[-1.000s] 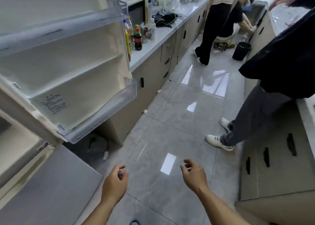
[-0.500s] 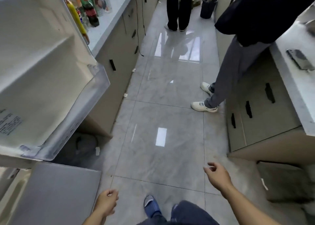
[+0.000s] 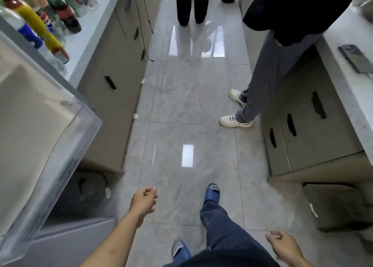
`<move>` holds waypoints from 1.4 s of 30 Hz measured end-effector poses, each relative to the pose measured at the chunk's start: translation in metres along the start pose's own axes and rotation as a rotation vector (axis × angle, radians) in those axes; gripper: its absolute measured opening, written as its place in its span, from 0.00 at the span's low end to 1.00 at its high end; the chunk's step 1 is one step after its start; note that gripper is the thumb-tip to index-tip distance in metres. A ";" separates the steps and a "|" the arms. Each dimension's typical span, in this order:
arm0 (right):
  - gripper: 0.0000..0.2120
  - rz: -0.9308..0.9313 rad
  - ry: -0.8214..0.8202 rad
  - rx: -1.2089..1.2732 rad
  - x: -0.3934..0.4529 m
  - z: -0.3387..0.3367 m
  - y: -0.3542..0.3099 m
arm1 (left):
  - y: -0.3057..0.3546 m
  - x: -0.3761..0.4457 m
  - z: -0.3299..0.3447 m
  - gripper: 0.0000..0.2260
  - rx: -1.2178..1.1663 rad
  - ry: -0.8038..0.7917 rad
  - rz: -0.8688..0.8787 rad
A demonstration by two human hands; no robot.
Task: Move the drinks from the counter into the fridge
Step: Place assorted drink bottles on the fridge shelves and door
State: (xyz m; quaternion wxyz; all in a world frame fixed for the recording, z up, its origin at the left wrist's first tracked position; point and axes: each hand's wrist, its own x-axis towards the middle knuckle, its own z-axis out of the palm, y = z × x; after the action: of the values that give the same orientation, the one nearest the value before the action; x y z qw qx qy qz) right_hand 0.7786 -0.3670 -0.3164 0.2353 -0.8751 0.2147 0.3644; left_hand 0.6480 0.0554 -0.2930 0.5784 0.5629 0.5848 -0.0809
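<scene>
Room: narrow kitchen aisle, glossy grey tiled floor running up the middle of the frame, cabinets on both sides.
Left hand: lower centre, over the floor, fingers loosely curled and holding nothing.
Right hand: bottom right corner, fingers relaxed, also holding nothing.
Own feet: blue slipper stepping forward at lower centre, dark jeans above it.
Fridge door: swung open at left, its clear door shelf jutting toward the aisle.
Drinks: a cluster of bottles standing in the upper left corner on the pale surface, just behind the fridge door; a yellow bottle and a dark cola bottle stand out, well apart from both hands.
Right surface: a dark phone lies flat on it.
Others: a person in grey trousers and white sneakers at right; dark trousers at top centre.
</scene>
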 end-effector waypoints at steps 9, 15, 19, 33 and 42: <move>0.17 -0.148 -0.118 0.037 0.083 -0.043 -0.165 | 0.094 0.039 0.026 0.07 0.014 0.105 0.000; 0.19 -0.307 -0.147 -0.005 0.127 -0.070 -0.299 | 0.115 0.066 0.033 0.07 -0.042 0.183 -0.112; 0.18 -0.391 -0.184 -0.072 0.146 -0.061 -0.377 | 0.113 0.089 0.022 0.09 -0.096 0.255 -0.198; 0.06 -0.533 -0.217 -0.336 0.196 -0.013 -0.598 | 0.255 0.209 -0.020 0.08 -0.287 0.302 -0.271; 0.10 -0.586 -0.314 -0.554 0.236 0.035 -0.737 | 0.354 0.228 -0.047 0.07 -0.543 0.474 -0.177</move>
State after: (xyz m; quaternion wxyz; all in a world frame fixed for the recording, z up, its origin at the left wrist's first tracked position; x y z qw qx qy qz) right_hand 1.3147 0.1919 -0.3247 0.1148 -0.8630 -0.1875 0.4548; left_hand 0.9555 0.3444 -0.2560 0.5458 0.3392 0.7493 0.1600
